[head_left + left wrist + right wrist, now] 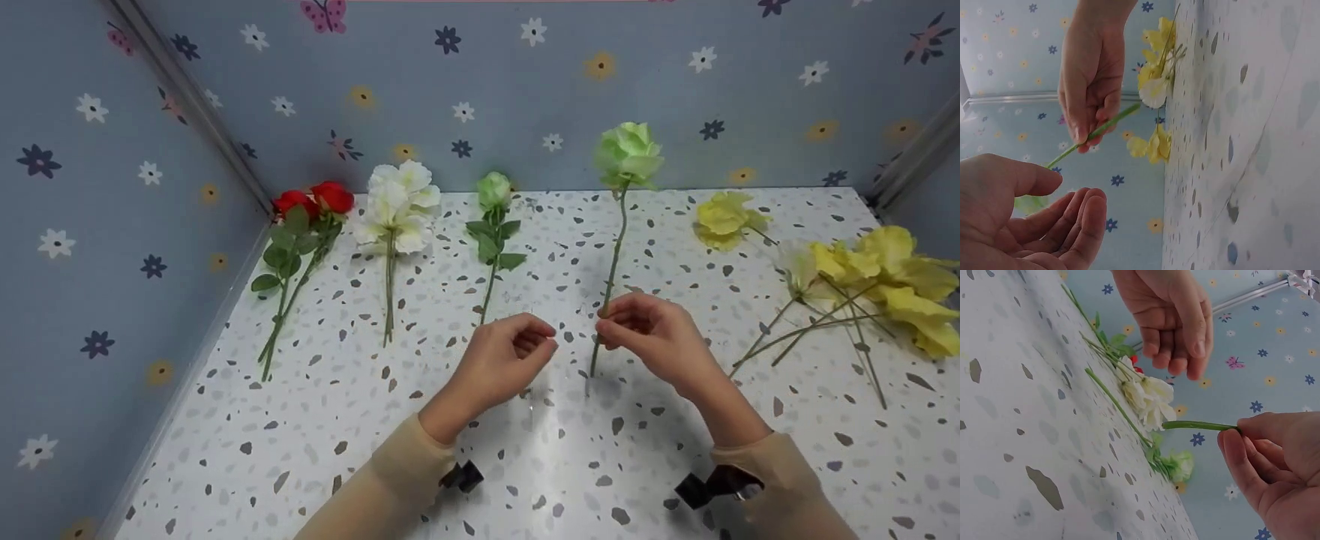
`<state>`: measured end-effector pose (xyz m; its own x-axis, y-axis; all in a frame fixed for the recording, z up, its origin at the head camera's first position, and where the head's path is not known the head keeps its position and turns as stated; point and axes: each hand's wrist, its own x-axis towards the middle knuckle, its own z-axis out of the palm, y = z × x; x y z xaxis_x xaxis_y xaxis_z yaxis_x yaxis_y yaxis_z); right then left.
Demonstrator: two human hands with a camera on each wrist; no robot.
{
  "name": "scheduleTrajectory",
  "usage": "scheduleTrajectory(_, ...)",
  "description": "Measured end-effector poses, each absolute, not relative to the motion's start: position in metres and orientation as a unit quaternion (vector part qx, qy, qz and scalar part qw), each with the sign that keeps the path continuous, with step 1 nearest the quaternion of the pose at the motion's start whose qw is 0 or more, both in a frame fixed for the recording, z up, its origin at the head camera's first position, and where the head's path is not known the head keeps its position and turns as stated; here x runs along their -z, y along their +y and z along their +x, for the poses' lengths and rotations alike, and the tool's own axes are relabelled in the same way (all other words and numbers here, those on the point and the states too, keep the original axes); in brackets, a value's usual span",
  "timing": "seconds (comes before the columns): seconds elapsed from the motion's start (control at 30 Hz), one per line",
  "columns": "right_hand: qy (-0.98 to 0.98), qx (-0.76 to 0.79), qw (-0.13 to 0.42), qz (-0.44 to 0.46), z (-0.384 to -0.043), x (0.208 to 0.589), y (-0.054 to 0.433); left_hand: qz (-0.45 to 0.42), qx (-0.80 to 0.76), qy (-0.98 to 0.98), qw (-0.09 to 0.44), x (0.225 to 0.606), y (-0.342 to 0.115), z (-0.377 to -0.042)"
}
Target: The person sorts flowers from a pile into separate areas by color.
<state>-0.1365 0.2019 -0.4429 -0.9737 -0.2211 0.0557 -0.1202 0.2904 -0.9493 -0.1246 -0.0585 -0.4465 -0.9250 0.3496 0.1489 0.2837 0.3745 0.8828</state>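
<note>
A pale green artificial flower (pixel 630 156) is held up off the table by my right hand (pixel 660 337), whose thumb and fingertips pinch its stem (pixel 1202 425) near the lower end. To its left, my left hand (pixel 504 358) has loosely bent fingers with nothing between them. In the left wrist view, the left hand (pixel 1033 219) appears close to the held stem (pixel 1112 121), and I cannot tell from that view alone whether they touch; the head view shows them apart. Another green flower (pixel 494 191) with leaves lies on the table beyond the left hand.
Red roses (pixel 333 197) and white flowers (pixel 397 206) lie in separate groups at the left. Several yellow flowers (pixel 911 277) with crossed stems are heaped at the right, beside a single yellow one (pixel 724 219). Patterned walls (pixel 525 97) border the speckled table (pixel 570 465).
</note>
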Motion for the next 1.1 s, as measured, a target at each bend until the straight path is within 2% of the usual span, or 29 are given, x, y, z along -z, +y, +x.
scheduleTrajectory(0.2,0.796,0.591,0.023,-0.130,-0.131,0.444,0.191,0.226,-0.534,0.811,0.083,0.455,-0.044,-0.114)
scheduleTrajectory(0.37,0.787,0.602,0.027,-0.134,-0.128,0.444,0.187,0.228,-0.532,0.813,0.064,0.460,-0.040,-0.112)
scheduleTrajectory(0.6,0.774,0.616,0.042,-0.140,-0.126,0.443,0.184,0.224,-0.551,0.800,0.082,0.459,-0.039,-0.112)
scheduleTrajectory(0.83,0.769,0.627,0.025,-0.122,-0.126,0.441,0.186,0.236,-0.540,0.802,0.102,0.456,-0.039,-0.110)
scheduleTrajectory(1.1,0.755,0.642,0.027,-0.130,-0.126,0.441,0.186,0.227,-0.520,0.818,0.098,0.454,-0.038,-0.109)
